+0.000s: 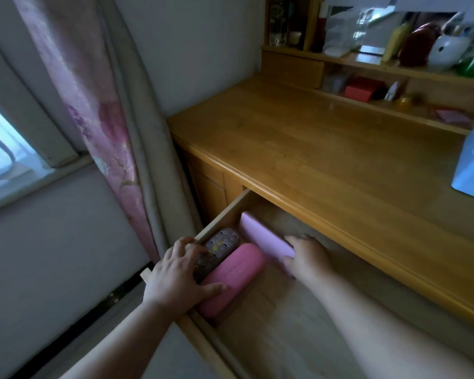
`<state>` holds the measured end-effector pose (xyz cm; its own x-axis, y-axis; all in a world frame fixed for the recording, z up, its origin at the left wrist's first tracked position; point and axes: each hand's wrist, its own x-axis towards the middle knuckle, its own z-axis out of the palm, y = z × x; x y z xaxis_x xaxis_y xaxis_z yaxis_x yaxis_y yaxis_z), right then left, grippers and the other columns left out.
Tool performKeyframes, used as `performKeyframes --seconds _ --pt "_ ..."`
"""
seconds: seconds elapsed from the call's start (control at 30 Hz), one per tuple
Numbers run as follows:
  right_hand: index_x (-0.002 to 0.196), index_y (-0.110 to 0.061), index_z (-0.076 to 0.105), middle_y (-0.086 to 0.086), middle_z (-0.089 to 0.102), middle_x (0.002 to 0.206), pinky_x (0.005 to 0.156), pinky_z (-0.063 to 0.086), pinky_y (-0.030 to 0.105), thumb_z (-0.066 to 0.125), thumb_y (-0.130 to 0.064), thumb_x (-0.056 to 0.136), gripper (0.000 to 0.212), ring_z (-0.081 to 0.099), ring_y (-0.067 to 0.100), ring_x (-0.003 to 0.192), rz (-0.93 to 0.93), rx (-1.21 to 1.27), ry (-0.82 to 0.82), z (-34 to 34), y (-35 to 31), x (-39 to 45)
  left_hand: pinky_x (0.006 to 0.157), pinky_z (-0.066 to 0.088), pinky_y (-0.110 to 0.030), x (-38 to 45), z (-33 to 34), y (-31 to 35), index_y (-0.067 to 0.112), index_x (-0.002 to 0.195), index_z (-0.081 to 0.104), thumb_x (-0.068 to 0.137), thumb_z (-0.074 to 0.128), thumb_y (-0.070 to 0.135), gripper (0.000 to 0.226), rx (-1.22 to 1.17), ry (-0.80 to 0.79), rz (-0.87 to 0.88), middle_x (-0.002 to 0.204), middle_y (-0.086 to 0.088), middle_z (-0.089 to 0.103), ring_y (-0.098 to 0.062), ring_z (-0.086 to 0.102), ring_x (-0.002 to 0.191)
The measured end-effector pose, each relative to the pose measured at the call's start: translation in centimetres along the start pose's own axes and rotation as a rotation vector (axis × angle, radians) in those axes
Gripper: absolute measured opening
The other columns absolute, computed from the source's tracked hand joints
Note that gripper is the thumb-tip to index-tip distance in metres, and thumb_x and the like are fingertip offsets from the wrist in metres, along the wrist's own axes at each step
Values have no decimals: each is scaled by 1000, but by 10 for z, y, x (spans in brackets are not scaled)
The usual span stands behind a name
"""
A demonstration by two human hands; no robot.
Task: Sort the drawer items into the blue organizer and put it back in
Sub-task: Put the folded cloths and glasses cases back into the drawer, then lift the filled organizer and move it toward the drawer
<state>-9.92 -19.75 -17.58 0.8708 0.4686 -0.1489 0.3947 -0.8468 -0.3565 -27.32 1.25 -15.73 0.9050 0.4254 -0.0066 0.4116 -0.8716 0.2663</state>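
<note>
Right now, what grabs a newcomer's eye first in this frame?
Both hands are in the open wooden drawer: the left hand lies over two cases at its left end, a dark patterned case and a pink case, while the right hand grips a lilac case further in. The blue organizer sits at the desk top's right edge, partly out of frame.
</note>
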Motion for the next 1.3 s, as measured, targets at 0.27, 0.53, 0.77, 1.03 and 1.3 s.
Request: performKeyframes --seconds 0.27,0.53,0.77,1.03,1.3 --pt "147 -22 30 0 38 147 109 31 29 58 -24 90 64 35 18 134 -141 133 -74 2 -5 -14 97 42 -32 -1 -1 0 44 122 42 45 46 96 93 -1 -23 1 133 17 30 -11 40 122" --pt "125 -25 60 -9 60 125 95 35 12 61 -28 88 37 53 7 116 -213 198 14 -46 32 -98 108 33 -36 -8 -14 12 36 129 44 59 57 82 85 27 -94 -19 141 8 30 -17 34 130" --pt "111 -31 67 -17 62 82 68 47 20 62 -34 87 24 59 2 76 33 253 175 -121 100 -156 102 40 -36 -21 -12 174 11 112 63 81 46 49 52 -228 48 394 125 -10 54 -28 52 117" --pt "109 -28 67 -17 62 93 76 46 22 61 -31 89 21 59 6 90 282 132 566 -216 221 -182 97 44 -32 8 -13 347 18 120 61 89 60 24 31 -361 101 793 129 -1 53 -18 54 115" --pt "137 -19 47 3 50 137 107 33 38 54 -34 92 48 45 24 126 392 -163 537 -266 308 -141 115 23 -38 108 -10 455 20 145 29 94 47 38 57 -45 166 749 148 -1 32 -20 26 138"
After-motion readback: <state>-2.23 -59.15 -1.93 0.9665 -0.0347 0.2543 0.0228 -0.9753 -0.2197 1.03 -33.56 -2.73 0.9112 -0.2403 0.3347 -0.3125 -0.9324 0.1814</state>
